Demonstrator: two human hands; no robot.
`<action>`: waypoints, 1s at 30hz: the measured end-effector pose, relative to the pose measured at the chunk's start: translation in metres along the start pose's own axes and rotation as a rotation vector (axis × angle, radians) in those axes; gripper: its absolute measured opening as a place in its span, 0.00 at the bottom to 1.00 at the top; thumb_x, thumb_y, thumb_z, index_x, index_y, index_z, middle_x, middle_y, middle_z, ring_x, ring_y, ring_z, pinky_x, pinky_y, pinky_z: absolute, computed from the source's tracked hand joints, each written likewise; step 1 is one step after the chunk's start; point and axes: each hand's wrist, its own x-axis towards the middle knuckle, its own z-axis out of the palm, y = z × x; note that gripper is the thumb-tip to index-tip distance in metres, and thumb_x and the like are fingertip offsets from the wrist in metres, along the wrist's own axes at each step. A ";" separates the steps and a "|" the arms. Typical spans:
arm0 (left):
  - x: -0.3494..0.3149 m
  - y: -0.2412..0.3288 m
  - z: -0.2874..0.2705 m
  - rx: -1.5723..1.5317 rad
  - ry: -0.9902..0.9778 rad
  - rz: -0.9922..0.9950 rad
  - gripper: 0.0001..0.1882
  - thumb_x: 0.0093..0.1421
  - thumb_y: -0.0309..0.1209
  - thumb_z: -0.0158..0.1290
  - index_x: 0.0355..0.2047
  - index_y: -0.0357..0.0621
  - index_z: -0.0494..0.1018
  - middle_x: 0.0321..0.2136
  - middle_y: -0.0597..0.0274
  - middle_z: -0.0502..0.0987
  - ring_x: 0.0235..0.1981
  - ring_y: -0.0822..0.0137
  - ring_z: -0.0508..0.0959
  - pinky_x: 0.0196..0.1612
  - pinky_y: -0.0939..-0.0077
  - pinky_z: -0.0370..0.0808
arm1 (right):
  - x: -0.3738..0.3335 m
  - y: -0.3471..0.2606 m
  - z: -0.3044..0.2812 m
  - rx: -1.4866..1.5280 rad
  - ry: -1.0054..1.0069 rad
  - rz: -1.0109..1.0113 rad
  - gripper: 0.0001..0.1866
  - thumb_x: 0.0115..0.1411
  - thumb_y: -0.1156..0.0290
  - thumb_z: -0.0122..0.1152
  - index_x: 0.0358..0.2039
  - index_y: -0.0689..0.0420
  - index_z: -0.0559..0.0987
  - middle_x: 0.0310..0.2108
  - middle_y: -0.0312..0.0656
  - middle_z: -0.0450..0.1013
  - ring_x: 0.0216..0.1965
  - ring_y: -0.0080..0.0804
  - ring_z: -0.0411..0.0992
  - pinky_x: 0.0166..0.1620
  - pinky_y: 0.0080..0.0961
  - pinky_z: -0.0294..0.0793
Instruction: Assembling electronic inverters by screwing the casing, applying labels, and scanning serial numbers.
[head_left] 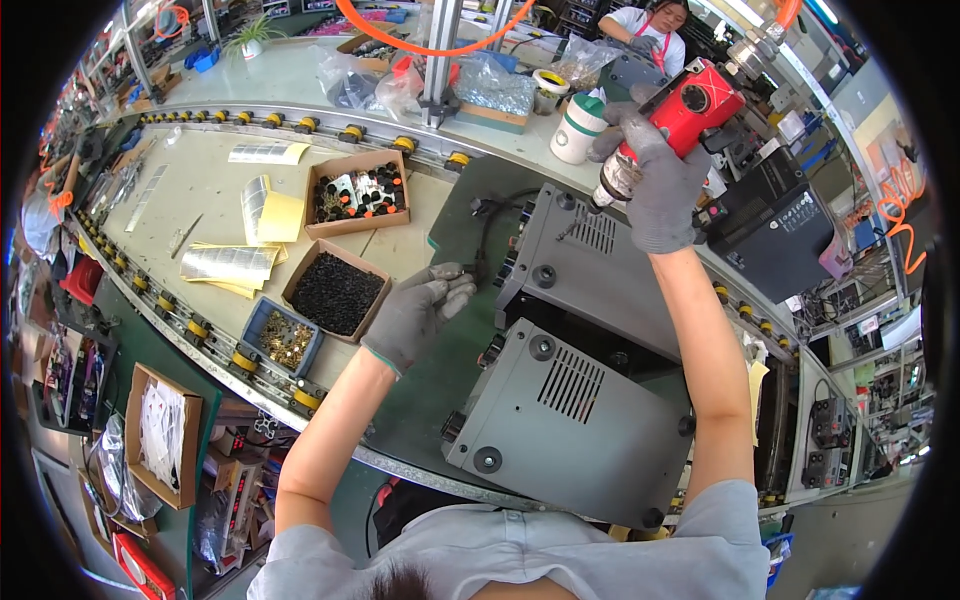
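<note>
My right hand (665, 190), in a grey glove, grips a red power screwdriver (703, 98). Its nose points down and left, above the far grey metal equipment case (625, 255). My left hand (408, 318), also gloved, is raised left of the two cases, fingers curled together. What its fingertips hold, if anything, is too small to tell. Nearer me lies a second grey case (600, 435), with slots and round black feet on its upper face. A black cable with a plug (484, 207) rests beyond my left fingers.
Left of my left hand stand a box of black screws (335, 293), a blue tray of brass-coloured parts (283, 337) and a box of black and orange knobs (357, 196). Yellow-backed label sheets (232, 265) lie farther left. A roller rail edges the bench; a co-worker (650, 35) sits beyond.
</note>
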 end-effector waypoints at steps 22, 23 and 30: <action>-0.016 -0.002 0.010 -0.079 -0.182 -0.017 0.16 0.64 0.34 0.47 0.47 0.36 0.67 0.28 0.69 0.67 0.25 0.80 0.66 0.25 0.91 0.64 | 0.007 0.010 0.012 -0.126 -0.074 0.071 0.10 0.47 0.78 0.56 0.33 0.65 0.74 0.15 0.43 0.71 0.11 0.18 0.63 0.14 0.16 0.59; -0.018 -0.002 0.012 -0.078 -0.181 -0.014 0.16 0.64 0.34 0.47 0.47 0.36 0.67 0.28 0.69 0.67 0.25 0.80 0.66 0.25 0.91 0.64 | 0.007 0.011 0.013 -0.126 -0.067 0.060 0.11 0.47 0.78 0.56 0.33 0.65 0.74 0.15 0.43 0.71 0.11 0.18 0.64 0.15 0.16 0.59; -0.035 0.005 0.027 -0.071 -0.172 -0.009 0.16 0.62 0.33 0.50 0.47 0.37 0.67 0.30 0.69 0.67 0.26 0.81 0.67 0.27 0.91 0.67 | 0.006 0.014 0.015 -0.208 -0.042 0.134 0.12 0.47 0.76 0.58 0.34 0.64 0.74 0.15 0.42 0.72 0.12 0.18 0.64 0.15 0.16 0.60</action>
